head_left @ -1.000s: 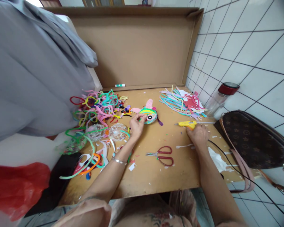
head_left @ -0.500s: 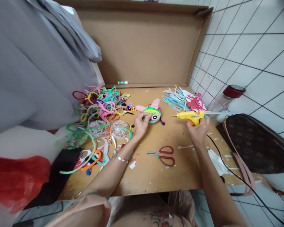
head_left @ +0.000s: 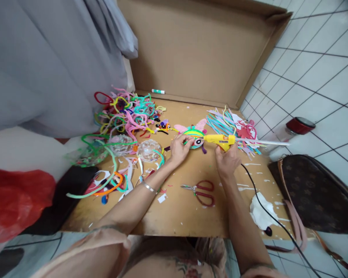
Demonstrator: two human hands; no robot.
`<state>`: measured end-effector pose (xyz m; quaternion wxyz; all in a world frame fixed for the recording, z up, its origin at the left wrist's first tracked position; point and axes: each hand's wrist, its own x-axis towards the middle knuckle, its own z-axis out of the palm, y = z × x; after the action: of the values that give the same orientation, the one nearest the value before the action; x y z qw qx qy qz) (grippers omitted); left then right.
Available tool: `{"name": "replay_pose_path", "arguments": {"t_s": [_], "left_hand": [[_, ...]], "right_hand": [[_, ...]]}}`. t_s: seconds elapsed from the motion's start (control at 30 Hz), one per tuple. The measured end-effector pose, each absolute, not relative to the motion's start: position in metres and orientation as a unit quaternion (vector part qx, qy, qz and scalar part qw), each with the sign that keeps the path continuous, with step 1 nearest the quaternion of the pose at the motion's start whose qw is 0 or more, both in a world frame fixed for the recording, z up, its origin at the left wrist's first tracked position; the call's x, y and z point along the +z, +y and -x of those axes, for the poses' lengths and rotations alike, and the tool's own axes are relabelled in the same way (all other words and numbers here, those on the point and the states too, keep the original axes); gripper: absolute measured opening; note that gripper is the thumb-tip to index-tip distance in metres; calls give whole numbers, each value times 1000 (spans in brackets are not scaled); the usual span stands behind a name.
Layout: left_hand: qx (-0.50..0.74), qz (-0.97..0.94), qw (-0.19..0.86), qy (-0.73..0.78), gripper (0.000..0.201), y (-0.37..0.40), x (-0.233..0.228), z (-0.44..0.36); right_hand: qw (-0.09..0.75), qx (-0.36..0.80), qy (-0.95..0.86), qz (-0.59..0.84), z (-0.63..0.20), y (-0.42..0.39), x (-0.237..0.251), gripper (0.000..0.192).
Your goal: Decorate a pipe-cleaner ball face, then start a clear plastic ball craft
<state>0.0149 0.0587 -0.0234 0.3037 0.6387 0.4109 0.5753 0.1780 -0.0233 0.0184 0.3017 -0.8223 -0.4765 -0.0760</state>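
A small round craft figure [head_left: 195, 136] made of coloured pipe cleaners, with pink ears and a big eye, lies on the wooden table [head_left: 185, 208]. My left hand [head_left: 178, 148] holds its left edge with the fingertips. A yellow glue gun [head_left: 222, 140] is gripped in my right hand [head_left: 226, 161], its nozzle pointing left and touching or nearly touching the figure. A clear glue stick juts out of the gun's back to the right. The gun's black cord [head_left: 263, 208] trails off the table's front right.
A heap of coloured pipe cleaners [head_left: 124, 116] and two clear balls [head_left: 149, 150] lie to the left. Red scissors [head_left: 201, 190] lie near the front. Cut foam strips [head_left: 234, 127], a red-lidded bottle [head_left: 292, 129], a brown handbag [head_left: 316, 193], crumpled tissue [head_left: 259, 216]. Cardboard wall [head_left: 200, 50] behind.
My right hand picked the glue gun up from the table and carried it left to the figure. My left hand stayed on the figure. The camera view shifted.
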Motion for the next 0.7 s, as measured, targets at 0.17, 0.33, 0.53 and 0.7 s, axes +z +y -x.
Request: {"name": "replay_pose_path", "arguments": {"t_s": [0.17,0.33,0.53,0.7], "left_hand": [[566,-652,289,413,14,60,-23,-15],[551,-675,253,420,17,60,-22,-13],[541,-728,166,387,17,61,-19,-8],[525,-745,170,375,16,62,-16,-6]], "right_hand": [[295,-82,-484,819,-179,-24,20,41],[318,-80,-465,822,-179,-23,20,40],[314,-76,-457,829,-179,-22,20,43],[307,-84,-470,823,-180,-22,18,41]]}}
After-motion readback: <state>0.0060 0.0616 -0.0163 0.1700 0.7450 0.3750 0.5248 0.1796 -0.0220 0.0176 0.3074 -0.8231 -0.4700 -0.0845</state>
